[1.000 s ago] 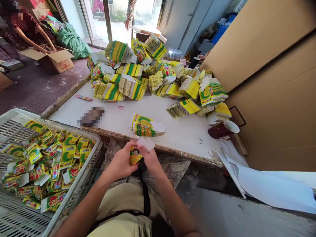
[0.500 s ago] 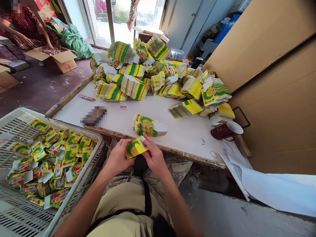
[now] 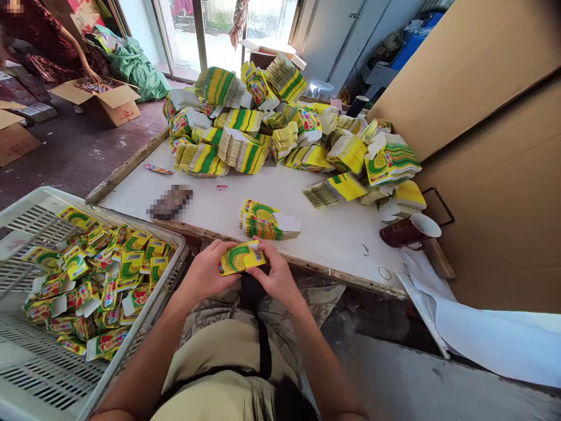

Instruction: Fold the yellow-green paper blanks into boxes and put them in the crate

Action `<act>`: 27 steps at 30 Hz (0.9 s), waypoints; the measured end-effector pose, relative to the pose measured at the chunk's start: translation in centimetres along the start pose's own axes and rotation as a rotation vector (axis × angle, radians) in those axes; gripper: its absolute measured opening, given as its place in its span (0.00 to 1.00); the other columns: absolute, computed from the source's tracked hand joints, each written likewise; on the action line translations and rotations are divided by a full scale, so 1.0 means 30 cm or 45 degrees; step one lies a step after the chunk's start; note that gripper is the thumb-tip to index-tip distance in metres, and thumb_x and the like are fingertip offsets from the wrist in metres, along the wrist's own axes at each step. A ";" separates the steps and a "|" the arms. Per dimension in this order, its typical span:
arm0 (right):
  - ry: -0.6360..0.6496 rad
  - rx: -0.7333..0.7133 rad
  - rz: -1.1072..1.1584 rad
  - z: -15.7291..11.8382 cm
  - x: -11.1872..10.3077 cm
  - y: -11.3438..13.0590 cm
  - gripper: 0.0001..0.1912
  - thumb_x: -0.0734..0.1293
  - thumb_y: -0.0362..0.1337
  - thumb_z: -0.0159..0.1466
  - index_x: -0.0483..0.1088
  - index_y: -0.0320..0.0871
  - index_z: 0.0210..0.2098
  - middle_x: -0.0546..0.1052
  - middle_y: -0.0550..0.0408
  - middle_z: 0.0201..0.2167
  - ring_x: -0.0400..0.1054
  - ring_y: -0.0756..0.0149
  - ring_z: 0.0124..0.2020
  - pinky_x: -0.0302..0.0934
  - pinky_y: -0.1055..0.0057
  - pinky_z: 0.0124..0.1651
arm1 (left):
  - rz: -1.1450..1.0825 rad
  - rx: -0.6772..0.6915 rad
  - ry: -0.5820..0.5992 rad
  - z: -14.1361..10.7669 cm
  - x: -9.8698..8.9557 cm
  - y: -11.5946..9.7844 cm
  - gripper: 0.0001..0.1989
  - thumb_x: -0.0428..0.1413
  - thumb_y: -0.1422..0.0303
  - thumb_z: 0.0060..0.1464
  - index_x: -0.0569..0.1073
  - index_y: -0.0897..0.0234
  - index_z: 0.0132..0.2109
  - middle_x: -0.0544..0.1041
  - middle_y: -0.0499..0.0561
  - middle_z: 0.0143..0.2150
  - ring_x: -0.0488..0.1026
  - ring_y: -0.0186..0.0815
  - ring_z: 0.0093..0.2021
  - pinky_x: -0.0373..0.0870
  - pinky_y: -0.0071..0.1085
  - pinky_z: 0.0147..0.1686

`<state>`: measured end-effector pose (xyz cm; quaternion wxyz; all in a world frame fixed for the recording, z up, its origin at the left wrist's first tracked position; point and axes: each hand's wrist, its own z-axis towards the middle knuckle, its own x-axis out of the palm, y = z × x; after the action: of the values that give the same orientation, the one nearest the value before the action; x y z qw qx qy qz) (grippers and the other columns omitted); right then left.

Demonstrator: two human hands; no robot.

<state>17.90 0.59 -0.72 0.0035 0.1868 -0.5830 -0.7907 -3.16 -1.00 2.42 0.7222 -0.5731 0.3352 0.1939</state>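
Note:
A small yellow and green printed box (image 3: 240, 258) is held between my two hands, in front of the table's near edge. My left hand (image 3: 208, 270) grips its left end, thumb and fingers closed on it. At the right end, my right hand (image 3: 274, 273) pinches the box near its barcode. Just beyond, a stack of flat printed cartons (image 3: 267, 221) lies on the white table (image 3: 333, 242). A white plastic crate (image 3: 175, 248) at the left holds many similar yellow boxes (image 3: 131, 272).
A big heap of bundled cartons (image 3: 245, 143) fills the table's far side. A dark mug (image 3: 407, 230) stands at the right, beside large cardboard sheets (image 3: 495, 175). Across the room a person (image 3: 48, 44) reaches into an open cardboard box (image 3: 114, 108).
The box in my hands has been turned to a flatter angle and its broad face now shows more fully. My right hand's fingers have shifted along its end.

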 end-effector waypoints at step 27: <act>-0.056 0.086 0.310 -0.020 0.145 0.085 0.15 0.69 0.37 0.63 0.62 0.48 0.47 0.74 0.57 0.34 0.71 0.65 0.37 0.67 0.68 0.43 | -1.767 -0.158 -0.561 0.078 0.136 -0.047 0.17 0.55 0.52 0.56 0.72 0.60 0.43 0.78 0.52 0.37 0.78 0.41 0.41 0.76 0.42 0.46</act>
<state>13.48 -1.74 0.21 0.0802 0.0973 -0.6276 -0.7683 1.26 0.44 0.79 0.6956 -0.6412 -0.2700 -0.1791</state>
